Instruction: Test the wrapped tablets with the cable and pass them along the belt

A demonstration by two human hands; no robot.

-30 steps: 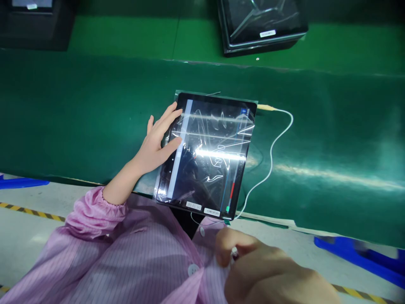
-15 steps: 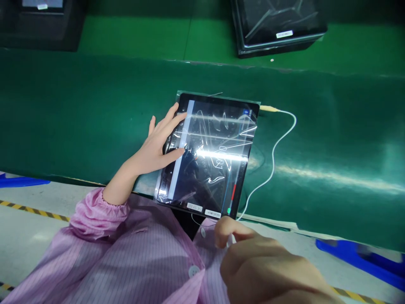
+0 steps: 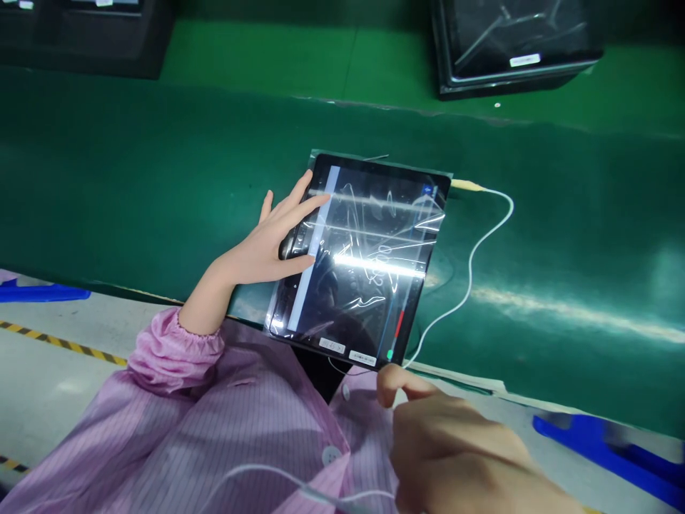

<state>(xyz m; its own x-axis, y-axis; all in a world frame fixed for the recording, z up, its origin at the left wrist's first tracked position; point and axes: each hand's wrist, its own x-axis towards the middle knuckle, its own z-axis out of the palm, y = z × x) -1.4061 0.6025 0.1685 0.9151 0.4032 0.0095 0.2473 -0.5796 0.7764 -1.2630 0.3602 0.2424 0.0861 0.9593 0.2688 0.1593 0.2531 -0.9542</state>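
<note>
**A:** ok so what's actually going on in this shot?

**B:** Pretty simple. The person's left hand point(image 3: 267, 239) is clamped on the left edge of a tablet point(image 3: 369, 264), fingers spread wide and lying across the screen, thumb side tucked around the edge. So that one's definitely holding it.

**A:** And where's the tablet sitting?

**B:** Middle of the frame, tilted a bit, on the near edge of a green mat point(image 3: 160, 178). Its near corner pokes out past that edge, right over the person's chest. There's a clear plastic film point(image 3: 433, 221) over the screen, and the ceiling light makes a big glare across it.

**A:** Is anything plugged in?

**B:** Looks like it. A white cable point(image 3: 471, 271) loops across the mat on the right, with a beige plug point(image 3: 465, 184) at the far right corner of the tablet.

**A:** What about the other hand?

**B:** The right hand point(image 3: 449, 446) is down near the bottom right, curled up, thumb and finger close together. A white cord point(image 3: 278, 472) runs across the pink striped smock point(image 3: 240, 428) toward it, but the hand hides the end, so I can't tell if it's gripping anything.

**A:** Anything else around?

**B:** A black tray point(image 3: 514, 43) sits on the green surface, far right — another point(image 3: 85, 36) far left. Blue plastic pieces point(image 3: 589, 435) lie near on the right, and there's hazard tape point(image 3: 64, 350) on the floor to the left.
</note>
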